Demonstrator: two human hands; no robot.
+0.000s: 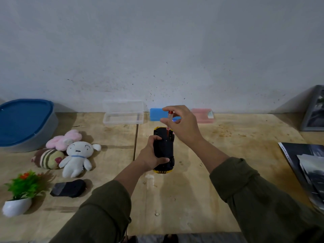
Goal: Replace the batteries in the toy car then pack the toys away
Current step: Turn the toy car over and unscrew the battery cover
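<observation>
Bench (228, 134). Toy car (164, 149), mid-bench, underside up, exposing the battery cover; left hand (151, 155) wrapped round it as a clamp. Right hand (182, 123) pinches upright screwdriver (169, 120), tip on the underside, apparently the cover screw.

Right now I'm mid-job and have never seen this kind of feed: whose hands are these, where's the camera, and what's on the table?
There is one picture, from a camera worn on a person's head, looking down at their own two hands. The left hand grips an upturned toy car, black underside up, on the wooden table. The right hand pinches a small screwdriver, tip down on the car's underside. To the left lie three plush toys, a small potted plant, a dark object and a blue-lidded tub. By the wall sit a clear box, a blue box and a pink box. Magazines lie to the right.
</observation>
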